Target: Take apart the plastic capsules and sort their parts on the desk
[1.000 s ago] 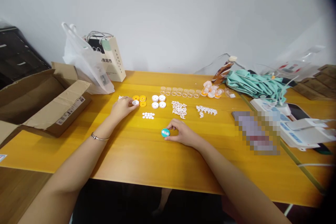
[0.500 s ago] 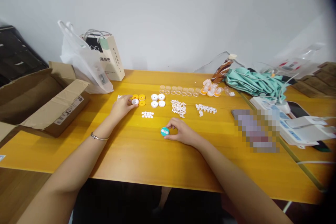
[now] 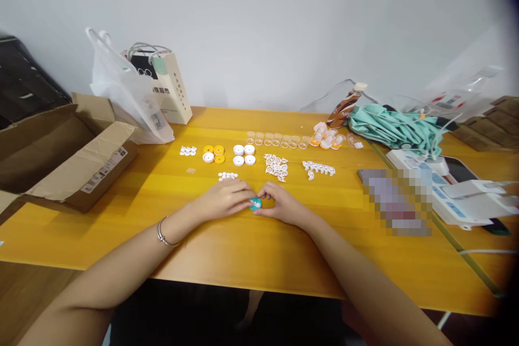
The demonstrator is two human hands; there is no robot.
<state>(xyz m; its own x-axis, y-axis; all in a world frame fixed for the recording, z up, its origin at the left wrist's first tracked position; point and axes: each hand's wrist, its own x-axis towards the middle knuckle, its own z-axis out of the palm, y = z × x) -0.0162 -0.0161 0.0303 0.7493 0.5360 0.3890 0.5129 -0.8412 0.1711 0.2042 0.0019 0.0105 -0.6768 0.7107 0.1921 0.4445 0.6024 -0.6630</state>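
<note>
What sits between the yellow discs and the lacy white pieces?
Four white discs lie between the yellow discs and the lacy white pieces, in the head view.

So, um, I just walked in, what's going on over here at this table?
A person is working on a small teal round piece low over the table. Their right hand holds it between thumb and finger, and the left hand has its fingertips at the other side. Small pale parts show inside it. Just beyond the left hand lie small white discs; farther back are yellow round pieces, a row of clear cups and white openwork pieces.
</note>
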